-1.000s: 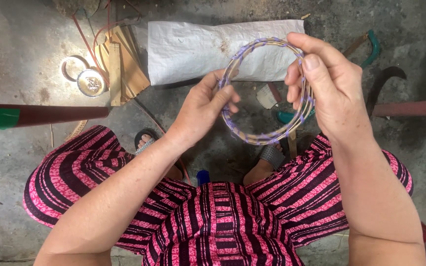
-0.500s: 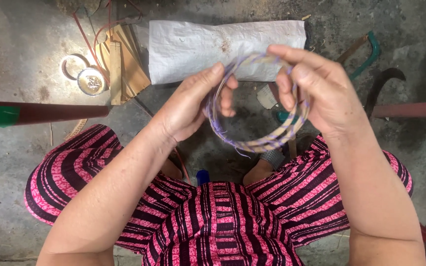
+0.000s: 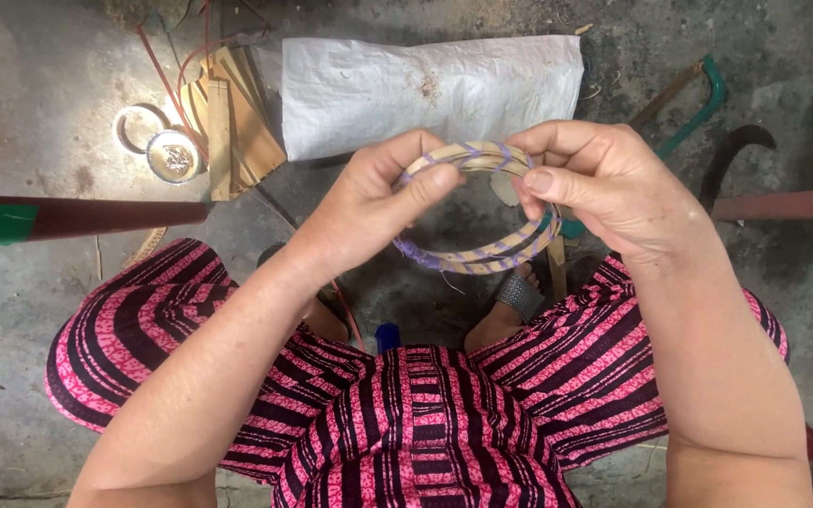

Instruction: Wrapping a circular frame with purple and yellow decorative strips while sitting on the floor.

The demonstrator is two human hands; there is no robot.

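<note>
Nearest, a lap in a pink-and-black striped garment [image 3: 425,423] fills the bottom of the view, knees spread apart, with a small blue object [image 3: 387,336] on the floor between them. Just above it both forearms reach forward and meet at a coiled hoop of pale cane wrapped with purple strand [image 3: 482,252], held tilted in the air over the concrete floor [image 3: 30,85]. The left hand [image 3: 369,212] pinches the hoop's upper rim, thumb pressed on top and fingers curled beneath. The right hand [image 3: 613,188] grips the same rim from the other side, thumb flat along the cane, fingers closed round it.

Further out, a dark red pole with a green end [image 3: 68,218] crosses the left side. Beyond the hands a white woven sack [image 3: 425,89] lies flat as a rough rectangle, its surface plain apart from a small brown smudge. Left of it sit thin wooden slats [image 3: 232,122], a small round tin [image 3: 173,155] and a ring [image 3: 134,122] beside it. At far right lies a green-framed saw [image 3: 703,103].
</note>
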